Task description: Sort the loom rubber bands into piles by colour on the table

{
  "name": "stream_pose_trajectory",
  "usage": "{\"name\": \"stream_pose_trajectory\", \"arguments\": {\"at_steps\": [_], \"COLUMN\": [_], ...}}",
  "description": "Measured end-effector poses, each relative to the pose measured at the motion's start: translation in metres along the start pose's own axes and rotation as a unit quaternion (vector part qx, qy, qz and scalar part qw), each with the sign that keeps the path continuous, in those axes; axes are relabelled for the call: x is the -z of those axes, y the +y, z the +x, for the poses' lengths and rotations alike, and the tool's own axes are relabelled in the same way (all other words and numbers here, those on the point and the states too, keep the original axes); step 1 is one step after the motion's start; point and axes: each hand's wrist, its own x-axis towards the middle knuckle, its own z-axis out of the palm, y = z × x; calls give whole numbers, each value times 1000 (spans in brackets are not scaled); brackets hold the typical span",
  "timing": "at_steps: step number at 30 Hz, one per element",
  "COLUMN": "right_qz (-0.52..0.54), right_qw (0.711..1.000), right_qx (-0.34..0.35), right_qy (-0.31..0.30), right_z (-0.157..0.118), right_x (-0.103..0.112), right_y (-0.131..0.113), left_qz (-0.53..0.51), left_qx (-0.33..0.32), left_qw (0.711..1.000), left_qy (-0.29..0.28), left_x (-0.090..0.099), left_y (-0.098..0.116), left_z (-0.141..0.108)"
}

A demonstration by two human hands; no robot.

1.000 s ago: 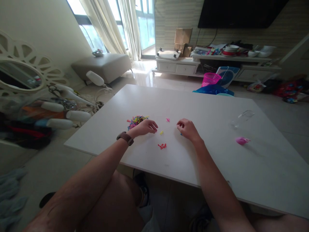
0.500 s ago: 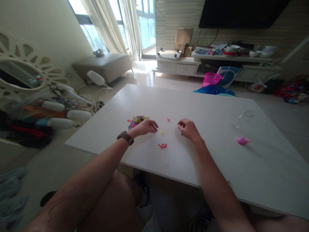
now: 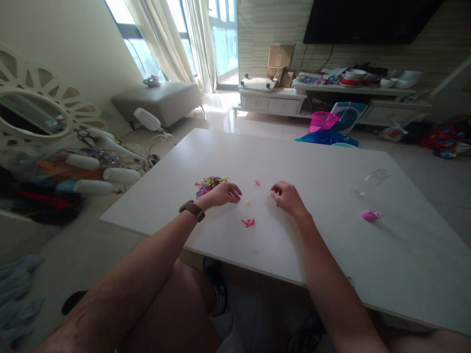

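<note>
My left hand (image 3: 227,193), with a strap on the wrist, hovers low over the white table (image 3: 221,235), its fingers loosely bent and apart, holding nothing visible. Beside it lies a heap of small, thin multicoloured pieces (image 3: 209,185), partly hidden by that hand. My right hand (image 3: 285,195) has its thumb and fingertips pressed together; whatever is between them is too small to make out. A bit of blue (image 3: 277,205) shows under the right hand. Between the hands lie a small yellow cluster (image 3: 247,202) and a pink one (image 3: 256,183), with a red cluster (image 3: 248,223) nearer me.
Toward the right of the table lie a purple-pink rounded object (image 3: 371,215) and a clear transparent container (image 3: 371,182). Past the far edge stand a pink basket (image 3: 323,121) and a blue plastic sheet (image 3: 324,137). A white lamp-like stand (image 3: 147,119) is off the left edge.
</note>
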Motion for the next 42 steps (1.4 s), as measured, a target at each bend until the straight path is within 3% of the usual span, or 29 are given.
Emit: {"name": "stream_pose_trajectory", "arguments": {"at_steps": [9, 15, 27, 38, 42], "right_qz": [3, 63, 253, 237, 179], "right_qw": [1000, 997, 958, 958, 974], "right_qx": [6, 37, 111, 137, 133], "right_qy": [5, 2, -74, -84, -49], "right_z": [0, -2, -14, -17, -15], "right_x": [-1, -4, -44, -38, -41], "right_y": [-2, -15, -55, -59, -54], "left_qz": [-1, -42, -77, -63, -77], "left_qx": [9, 7, -32, -34, -30], "left_qw": [1000, 999, 997, 997, 996], "left_qy": [0, 4, -3, 20, 41], "left_x": [0, -3, -10, -11, -12], "left_y": [3, 8, 17, 15, 16], "left_z": [-1, -4, -3, -1, 1]}}
